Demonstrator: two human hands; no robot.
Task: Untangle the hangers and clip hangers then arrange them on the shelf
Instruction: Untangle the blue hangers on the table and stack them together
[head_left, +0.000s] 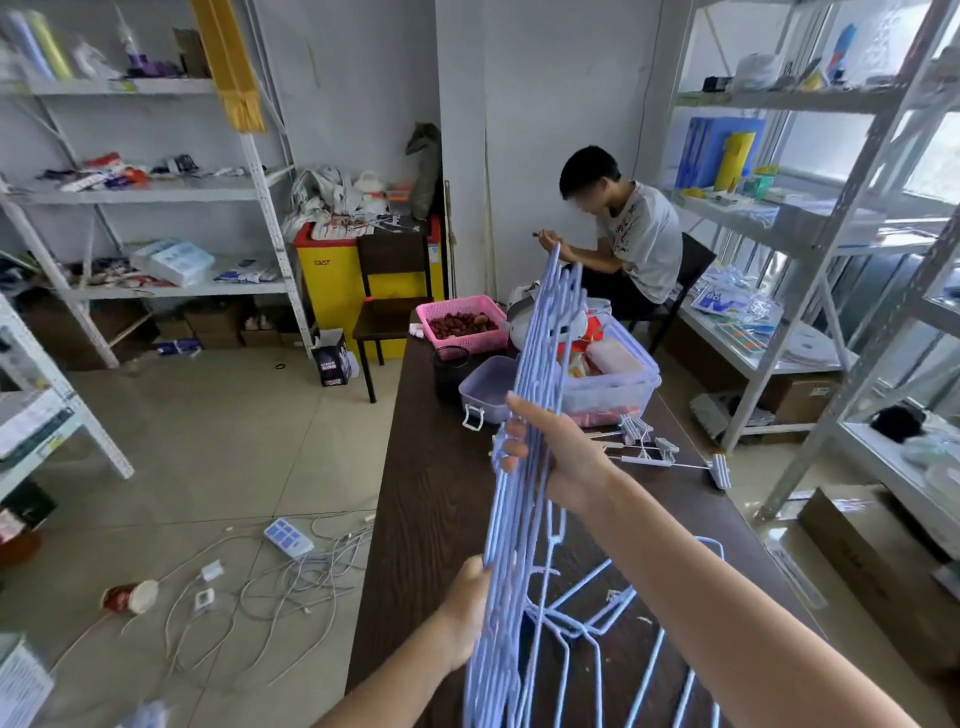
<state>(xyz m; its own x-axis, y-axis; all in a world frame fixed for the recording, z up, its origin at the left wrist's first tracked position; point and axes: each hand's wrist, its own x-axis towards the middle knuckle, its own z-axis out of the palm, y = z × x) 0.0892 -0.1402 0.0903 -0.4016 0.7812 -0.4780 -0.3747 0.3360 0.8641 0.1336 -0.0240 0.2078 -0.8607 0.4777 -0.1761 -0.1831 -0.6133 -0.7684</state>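
Observation:
A stack of several light-blue wire hangers stands on edge above the dark table, running from the bottom of the view up to the far end. My right hand grips the stack around its middle. My left hand holds its lower left edge. More blue hangers lie flat on the table under my right forearm. Several white clip hangers lie tangled on the table just right of my right hand.
A lilac plastic box and lid, a pink basket and a dark cup crowd the table's far end. A person sits beyond it. Metal shelves stand right and left. Cables litter the floor.

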